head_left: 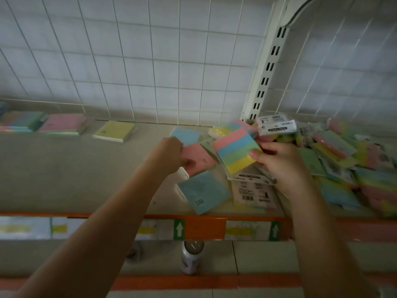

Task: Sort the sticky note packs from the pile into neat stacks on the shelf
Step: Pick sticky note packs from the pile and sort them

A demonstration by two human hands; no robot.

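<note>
**Figure: Two hands at the near edge of the pile, one pack in each**

Reading left to right. At ten o'clock on the shelf (64, 168), three sorted stacks stand along the wire grid backing (129, 61): a multicolour stack (20, 122), a pink-topped stack (63, 124) just beside it, and a yellow stack (115, 131) set apart. All are flat, square-cornered blocks of paper with soft pastel faces.

At centre, my left hand (169, 154) has its fingers curled round the edge of a pink pack (198, 159), a thin square slab in glossy film. A blue pack (204, 191) lies loose just below it, at six o'clock from the hand, and another blue pack (185, 135) lies flat at twelve.

My right hand (281, 164) pinches a striped pack (236, 152), banded pink, blue, green and yellow, tilted with its long axis running from eleven to five o'clock. The two hands are apart, the striped pack between them.

The pile (335, 160) spreads from one to four o'clock of the right hand: overlapping film-wrapped packs, slippery-looking, some showing white printed card backs.

The deciding relation, as I judge it: the sorted stacks lie well off at ten o'clock, nearer the left hand, so the pink pack has the shorter run, to the pink-topped stack.

An orange shelf lip (204, 227) carries labels; a can (191, 258) stands below.
</note>
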